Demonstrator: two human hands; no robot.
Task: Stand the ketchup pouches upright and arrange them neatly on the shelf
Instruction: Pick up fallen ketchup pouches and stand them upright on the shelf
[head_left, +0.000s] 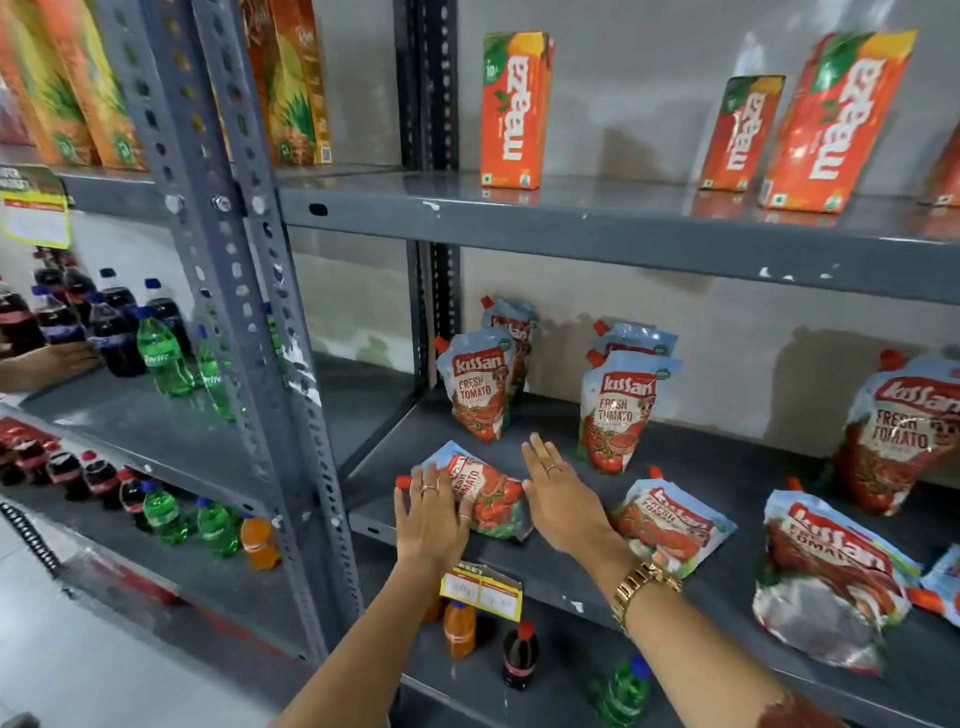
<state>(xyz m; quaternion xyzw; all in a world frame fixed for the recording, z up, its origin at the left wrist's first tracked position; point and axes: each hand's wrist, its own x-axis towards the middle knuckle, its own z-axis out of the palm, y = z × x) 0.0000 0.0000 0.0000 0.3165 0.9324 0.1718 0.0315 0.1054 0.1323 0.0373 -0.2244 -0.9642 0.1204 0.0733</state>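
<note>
A ketchup pouch (485, 493) lies flat near the front left of the grey shelf (717, 478). My left hand (428, 512) rests on its left end, fingers spread, beside the red cap. My right hand (558, 499) touches its right edge, fingers apart. Two pouches (478, 387) stand upright at the back left, one behind the other, and another pair (618, 410) stands to their right. A second flat pouch (672, 525) lies just right of my right wrist. A large flat pouch (826, 577) lies further right, and a big upright pouch (904, 431) stands at the right edge.
Orange juice cartons (514, 111) stand on the shelf above. Soft drink bottles (156, 343) fill the left rack, and more bottles (519, 652) sit on the shelf below. A yellow price tag (480, 590) hangs from the shelf's front edge. A perforated steel upright (270, 332) separates the racks.
</note>
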